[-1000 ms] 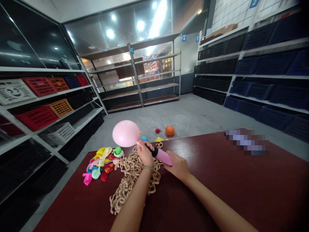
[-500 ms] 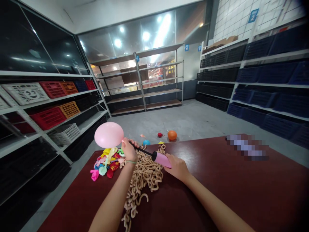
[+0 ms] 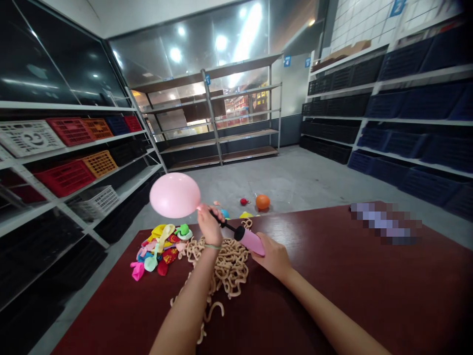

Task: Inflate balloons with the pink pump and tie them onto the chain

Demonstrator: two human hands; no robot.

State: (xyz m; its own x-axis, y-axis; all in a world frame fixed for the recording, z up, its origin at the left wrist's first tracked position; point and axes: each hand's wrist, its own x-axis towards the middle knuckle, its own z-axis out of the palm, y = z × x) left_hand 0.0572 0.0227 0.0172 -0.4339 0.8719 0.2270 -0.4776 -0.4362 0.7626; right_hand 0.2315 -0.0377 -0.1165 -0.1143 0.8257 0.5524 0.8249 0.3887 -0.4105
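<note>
My left hand (image 3: 209,225) is closed around the neck of an inflated pink balloon (image 3: 175,195), pinching it onto the black nozzle of a pink hand pump (image 3: 250,240). My right hand (image 3: 272,256) grips the pump's pink barrel, whose black rod is partly drawn out. Both hands hover over a heap of beige chain links (image 3: 221,266) on the dark red table (image 3: 332,296). A pile of limp coloured balloons (image 3: 157,249) lies just left of the chain.
On the grey floor beyond the table lie an orange balloon (image 3: 262,201), a small red one (image 3: 243,201) and a blue one (image 3: 223,213). Shelving with red, orange and white crates (image 3: 66,162) lines the left, dark bins the right. A blurred patch (image 3: 386,224) lies on the table.
The pump rod went out and came partway back in. The pink balloon has grown slightly and shifted left and up with my left hand; the view has swayed.
</note>
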